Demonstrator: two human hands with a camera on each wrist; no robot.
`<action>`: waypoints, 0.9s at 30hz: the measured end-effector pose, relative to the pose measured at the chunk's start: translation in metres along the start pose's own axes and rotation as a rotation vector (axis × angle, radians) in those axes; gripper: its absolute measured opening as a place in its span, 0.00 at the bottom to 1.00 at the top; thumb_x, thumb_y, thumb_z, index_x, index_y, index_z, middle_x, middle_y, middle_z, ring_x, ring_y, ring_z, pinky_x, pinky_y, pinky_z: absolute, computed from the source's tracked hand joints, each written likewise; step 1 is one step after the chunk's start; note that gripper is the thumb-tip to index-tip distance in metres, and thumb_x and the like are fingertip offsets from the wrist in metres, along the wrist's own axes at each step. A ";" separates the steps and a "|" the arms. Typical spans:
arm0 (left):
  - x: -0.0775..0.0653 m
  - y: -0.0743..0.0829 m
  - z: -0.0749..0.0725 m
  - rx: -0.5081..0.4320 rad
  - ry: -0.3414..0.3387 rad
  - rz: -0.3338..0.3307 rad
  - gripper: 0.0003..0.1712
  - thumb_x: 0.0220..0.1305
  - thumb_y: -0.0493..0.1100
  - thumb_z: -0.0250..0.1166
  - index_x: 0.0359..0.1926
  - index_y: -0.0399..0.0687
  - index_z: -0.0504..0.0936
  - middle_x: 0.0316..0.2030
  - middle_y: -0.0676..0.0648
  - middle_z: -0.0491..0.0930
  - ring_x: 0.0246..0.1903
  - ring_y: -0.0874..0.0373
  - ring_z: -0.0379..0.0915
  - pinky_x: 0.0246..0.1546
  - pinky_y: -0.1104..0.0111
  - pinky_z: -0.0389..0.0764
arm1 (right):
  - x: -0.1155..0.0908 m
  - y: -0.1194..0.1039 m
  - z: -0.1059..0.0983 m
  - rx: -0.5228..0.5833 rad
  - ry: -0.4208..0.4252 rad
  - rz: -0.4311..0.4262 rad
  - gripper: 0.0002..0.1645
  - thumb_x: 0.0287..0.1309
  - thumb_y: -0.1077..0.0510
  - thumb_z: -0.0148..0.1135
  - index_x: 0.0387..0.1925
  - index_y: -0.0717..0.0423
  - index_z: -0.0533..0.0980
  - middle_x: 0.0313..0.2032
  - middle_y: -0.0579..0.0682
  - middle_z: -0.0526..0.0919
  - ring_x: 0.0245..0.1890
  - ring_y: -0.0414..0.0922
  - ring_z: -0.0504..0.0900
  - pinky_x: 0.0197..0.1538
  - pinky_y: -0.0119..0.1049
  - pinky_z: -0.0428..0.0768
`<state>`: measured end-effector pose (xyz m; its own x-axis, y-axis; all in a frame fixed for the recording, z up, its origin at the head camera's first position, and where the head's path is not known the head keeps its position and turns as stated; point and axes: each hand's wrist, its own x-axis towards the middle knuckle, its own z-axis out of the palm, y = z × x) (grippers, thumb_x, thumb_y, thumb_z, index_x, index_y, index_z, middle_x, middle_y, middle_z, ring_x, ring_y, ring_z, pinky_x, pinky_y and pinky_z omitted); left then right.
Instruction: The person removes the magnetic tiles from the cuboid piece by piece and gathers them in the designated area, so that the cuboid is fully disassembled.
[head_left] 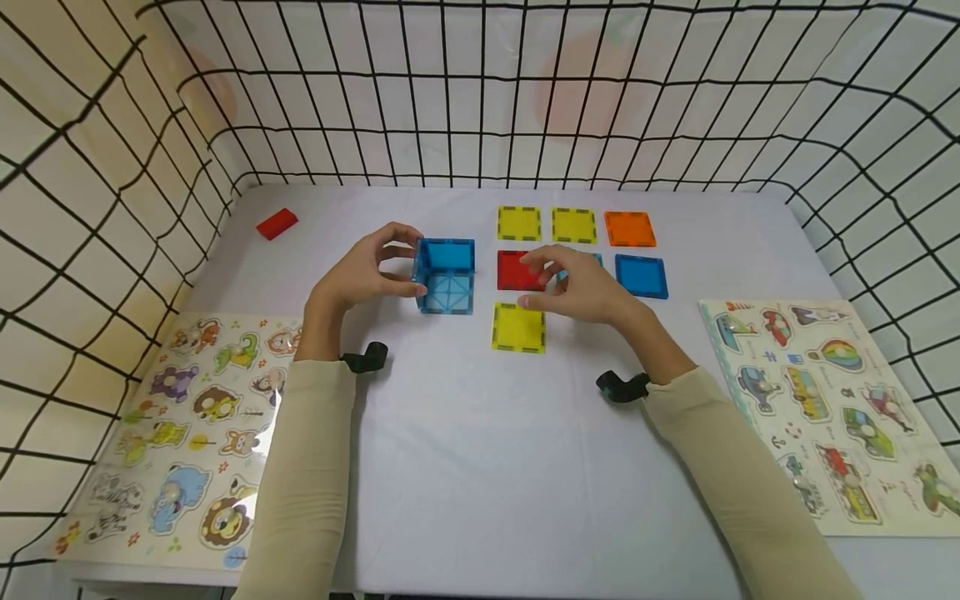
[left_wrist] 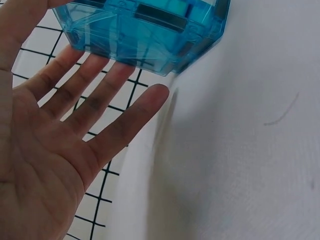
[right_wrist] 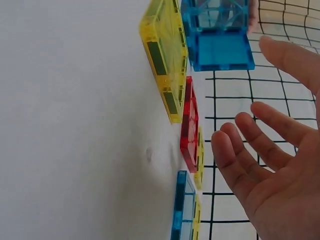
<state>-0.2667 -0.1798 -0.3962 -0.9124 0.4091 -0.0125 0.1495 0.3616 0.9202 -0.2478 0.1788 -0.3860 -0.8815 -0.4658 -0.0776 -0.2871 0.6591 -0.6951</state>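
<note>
Blue magnetic tiles (head_left: 448, 292) stand joined at a corner, with a light-blue tile flat at the bottom and walls at the back and left. My left hand (head_left: 369, 271) grips the left wall, thumb at the front edge and fingers toward the back. In the left wrist view its fingertips meet the blue plastic. My right hand (head_left: 581, 287) hovers with loosely bent fingers and holds nothing. Below it are a red tile (head_left: 510, 271) and a light-blue tile (head_left: 592, 254), both partly covered. A yellow tile (head_left: 519, 328) lies nearer to me, just in front of the red one.
Two yellow tiles, one a yellow square (head_left: 573, 225), and an orange tile (head_left: 631, 229) form the back row. A dark-blue tile (head_left: 641, 276) lies right. Picture boards flank my arms, an animal board (head_left: 180, 400) and a vehicle board (head_left: 817, 375). A red piece (head_left: 277, 223) lies back left; black wire mesh (head_left: 480, 133) encloses the table.
</note>
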 end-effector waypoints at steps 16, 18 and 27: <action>-0.002 0.001 -0.002 -0.017 -0.016 -0.012 0.41 0.48 0.36 0.83 0.60 0.46 0.71 0.59 0.47 0.73 0.64 0.50 0.71 0.58 0.53 0.84 | 0.043 -0.016 0.018 0.172 0.057 -0.080 0.36 0.62 0.43 0.72 0.69 0.45 0.73 0.64 0.53 0.78 0.59 0.49 0.80 0.63 0.47 0.82; -0.001 0.001 -0.002 -0.018 -0.016 -0.012 0.40 0.48 0.36 0.83 0.60 0.46 0.71 0.59 0.47 0.74 0.64 0.50 0.71 0.58 0.53 0.84 | 0.046 -0.017 0.020 0.180 0.059 -0.087 0.35 0.63 0.44 0.72 0.68 0.45 0.73 0.65 0.54 0.78 0.60 0.50 0.80 0.64 0.47 0.82; 0.000 0.000 -0.003 -0.023 -0.014 -0.016 0.40 0.49 0.35 0.82 0.61 0.45 0.71 0.59 0.46 0.74 0.65 0.49 0.70 0.59 0.51 0.83 | 0.056 -0.020 0.030 0.218 0.076 -0.116 0.29 0.67 0.50 0.69 0.67 0.45 0.74 0.64 0.54 0.79 0.61 0.50 0.80 0.66 0.47 0.80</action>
<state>-0.2674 -0.1822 -0.3951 -0.9091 0.4152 -0.0328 0.1258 0.3489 0.9287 -0.2806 0.1216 -0.3978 -0.8751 -0.4802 0.0597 -0.3076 0.4568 -0.8347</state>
